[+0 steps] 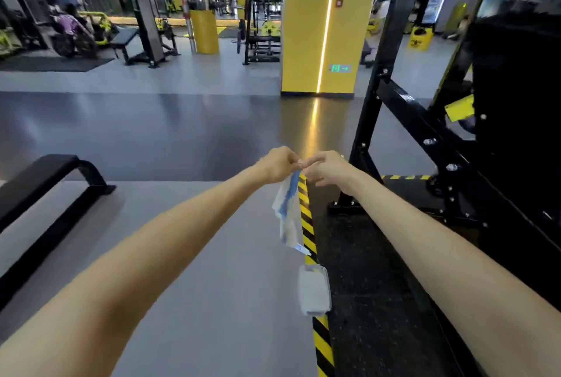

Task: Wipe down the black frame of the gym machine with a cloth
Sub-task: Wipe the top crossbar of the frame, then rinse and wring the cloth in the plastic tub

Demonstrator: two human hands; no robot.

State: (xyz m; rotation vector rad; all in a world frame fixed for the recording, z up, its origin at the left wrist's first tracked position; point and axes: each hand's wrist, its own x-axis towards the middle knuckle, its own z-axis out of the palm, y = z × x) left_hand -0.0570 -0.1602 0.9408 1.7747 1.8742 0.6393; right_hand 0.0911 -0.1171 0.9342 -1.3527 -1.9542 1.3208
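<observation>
One white-and-blue cloth (287, 209) is hanging in mid-air by its top edge. The left hand (277, 164) and right hand (329, 168) are both pinching it there, fingertips meeting, seemingly to pull it open for wiping. It is not touching the machine's black frame (419, 115), which is standing near on the right. One white packet (314, 290) is lying below on the striped hazard tape (323, 343), probably the cloth's source.

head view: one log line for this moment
phase: pre-wipe | left hand: pinches cloth top | right hand: pinches cloth top | black frame: untouched, to the right
</observation>
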